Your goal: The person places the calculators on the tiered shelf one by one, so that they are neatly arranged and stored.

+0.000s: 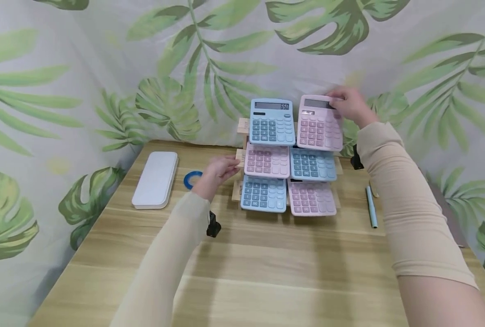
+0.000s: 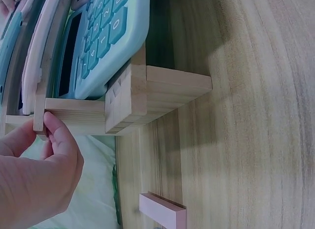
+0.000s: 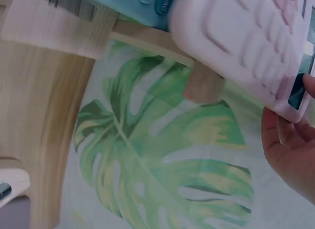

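Note:
A tiered wooden rack point(image 2: 125, 103) bears blue and pink calculators in two columns. At its left side, my left hand point(image 1: 215, 175) pinches the end of a middle slat between thumb and fingers. My right hand point(image 1: 350, 106) grips the upper right corner of the top-right pink calculator point(image 1: 320, 125), thumb on the front by the display and fingers behind. To its left on the top tier is a blue calculator point(image 1: 272, 122) with digits on its screen. The middle tier has a pink calculator point(image 1: 267, 161) beside a blue calculator point(image 1: 313, 164); the bottom tier has blue left, pink right.
Left of the rack lie a white case point(image 1: 155, 179) and a blue ring point(image 1: 187, 180). On the right is a light blue pen point(image 1: 371, 206). A pink block point(image 2: 162, 212) shows in the left wrist view. Leaf-patterned cloth point(image 1: 210, 59) hangs right behind the table.

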Demonstrator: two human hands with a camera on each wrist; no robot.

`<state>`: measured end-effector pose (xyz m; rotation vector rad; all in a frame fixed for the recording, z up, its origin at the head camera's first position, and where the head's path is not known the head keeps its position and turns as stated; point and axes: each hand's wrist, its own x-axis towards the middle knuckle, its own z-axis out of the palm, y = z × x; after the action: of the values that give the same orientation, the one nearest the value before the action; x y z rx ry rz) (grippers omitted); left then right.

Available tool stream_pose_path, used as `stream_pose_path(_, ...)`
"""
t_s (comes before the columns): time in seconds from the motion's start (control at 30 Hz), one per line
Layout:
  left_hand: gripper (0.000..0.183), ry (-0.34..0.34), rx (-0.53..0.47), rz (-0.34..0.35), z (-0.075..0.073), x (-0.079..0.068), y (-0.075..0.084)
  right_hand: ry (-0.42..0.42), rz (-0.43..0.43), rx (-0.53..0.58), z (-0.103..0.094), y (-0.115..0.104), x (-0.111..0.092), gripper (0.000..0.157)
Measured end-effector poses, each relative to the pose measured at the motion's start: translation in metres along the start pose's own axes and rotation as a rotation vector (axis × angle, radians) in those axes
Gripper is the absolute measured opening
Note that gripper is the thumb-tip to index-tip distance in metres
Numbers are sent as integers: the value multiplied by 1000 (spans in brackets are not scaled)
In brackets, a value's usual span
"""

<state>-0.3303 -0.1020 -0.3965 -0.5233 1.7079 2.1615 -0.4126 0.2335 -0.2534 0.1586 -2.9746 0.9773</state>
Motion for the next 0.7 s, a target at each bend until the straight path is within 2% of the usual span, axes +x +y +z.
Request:
stream_pose_path(0.07,50,-3,-9,6,1,-1,-1,11,7,15,4,1,3,39)
stream_pose_path(0.4,48,-82,62,3,29,-1,-7,102,132,-4,-1,23,-22,39)
stream_pose_path(0.57,47,-57,74,10,30,0,-3,186,163,19,2,21,-22,39)
stream_pose_path(0.7,48,-46,112,-10,22,3,0,206,146,3,3,12,-25,46)
